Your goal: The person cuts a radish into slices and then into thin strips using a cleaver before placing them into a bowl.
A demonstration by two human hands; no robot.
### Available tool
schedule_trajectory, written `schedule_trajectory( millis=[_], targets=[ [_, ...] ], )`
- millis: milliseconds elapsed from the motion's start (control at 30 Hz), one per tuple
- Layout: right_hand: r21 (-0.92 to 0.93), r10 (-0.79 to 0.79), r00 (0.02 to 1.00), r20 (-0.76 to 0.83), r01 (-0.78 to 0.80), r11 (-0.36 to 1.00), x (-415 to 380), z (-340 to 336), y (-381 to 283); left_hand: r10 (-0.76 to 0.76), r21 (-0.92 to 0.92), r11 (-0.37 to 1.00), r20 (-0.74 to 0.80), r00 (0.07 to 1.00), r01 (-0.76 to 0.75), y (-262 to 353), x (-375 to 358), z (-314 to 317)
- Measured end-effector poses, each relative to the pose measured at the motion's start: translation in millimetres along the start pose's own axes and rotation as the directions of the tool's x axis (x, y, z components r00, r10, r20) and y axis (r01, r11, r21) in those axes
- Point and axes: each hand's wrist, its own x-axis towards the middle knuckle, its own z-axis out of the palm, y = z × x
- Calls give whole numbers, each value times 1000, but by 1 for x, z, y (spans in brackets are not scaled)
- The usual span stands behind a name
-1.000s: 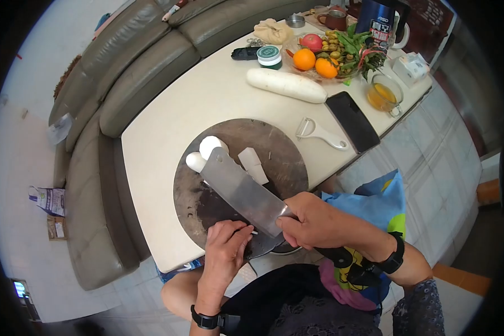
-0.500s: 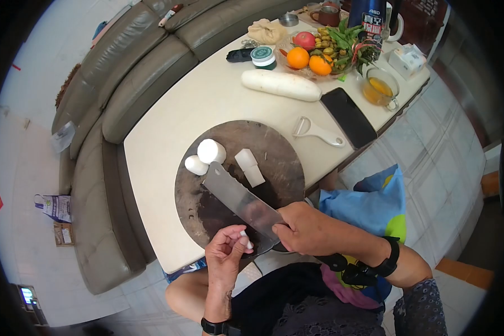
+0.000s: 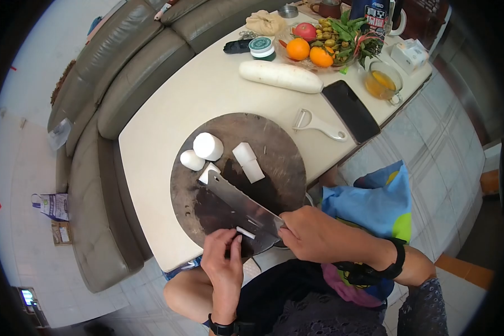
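My right hand point(image 3: 313, 232) is closed round the handle of a cleaver point(image 3: 243, 204), whose broad blade slants across a round wooden chopping board point(image 3: 285, 151). Close to the blade's lower side, my left hand point(image 3: 223, 260) pinches the end of a small white radish strip point(image 3: 246, 232) against the board. A thick white radish chunk point(image 3: 208, 147) and a smaller radish end point(image 3: 192, 161) stand at the board's upper left. Another radish piece point(image 3: 208, 172) is partly hidden by the cleaver tip. Two flat radish pieces point(image 3: 248, 162) lie beyond the blade.
A whole white radish point(image 3: 280, 77), a peeler point(image 3: 320, 126) and a black phone point(image 3: 351, 111) lie on the table behind the board. Farther back are a fruit bowl with oranges point(image 3: 298, 49), a green-lidded jar point(image 3: 262, 49) and a glass cup point(image 3: 382, 84). A grey sofa point(image 3: 117, 185) borders the left.
My left hand has lowered the radish strip from upright to lying near the board. The cleaver has shifted slightly down, uncovering a radish piece by its tip.
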Motion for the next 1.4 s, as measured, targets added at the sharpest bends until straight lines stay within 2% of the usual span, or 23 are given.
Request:
schedule_trajectory(
  millis=[33,100,233,300,400,567,733,933,1133,1200,1233,1333,1400],
  targets=[
    [0,3,1000,2,-3,1000,-3,-1,-4,-3,-2,1000,2,1000,3,-4,-2,2],
    [-149,51,999,12,-49,988,-9,-3,-14,373,112,922,-1,928,-371,-15,-7,6],
    [-278,91,994,52,-73,958,-26,-1,-31,454,50,889,28,891,-454,-27,-5,12],
    [-427,88,983,162,-11,904,-35,1,-35,454,35,890,45,890,-455,-27,-2,10],
    [-466,105,984,146,-25,885,-51,10,-39,452,25,891,72,889,-454,-33,-4,7],
    [-478,152,974,168,-54,877,-57,17,-48,459,21,886,114,881,-464,-41,-6,6],
    [-505,203,961,186,-83,859,-59,22,-54,490,16,870,83,867,-493,-41,-4,8],
    [-537,245,928,279,-60,842,-52,12,-67,502,21,863,84,861,-506,-53,-11,8],
    [-451,157,959,235,-35,892,-41,18,-60,471,8,881,81,879,-473,-60,-18,12],
    [-470,93,986,137,-18,883,-37,25,-56,444,15,895,90,892,-447,-56,-18,9],
    [-473,85,987,140,-8,881,-34,26,-52,420,18,906,102,902,-424,-54,-17,8],
    [-408,87,990,111,-34,912,-24,23,-41,374,-23,928,36,927,-373,-40,-7,13],
    [-152,99,993,58,-90,984,-19,13,-33,317,-80,945,-8,949,-316,-29,-3,13]
  ],
)
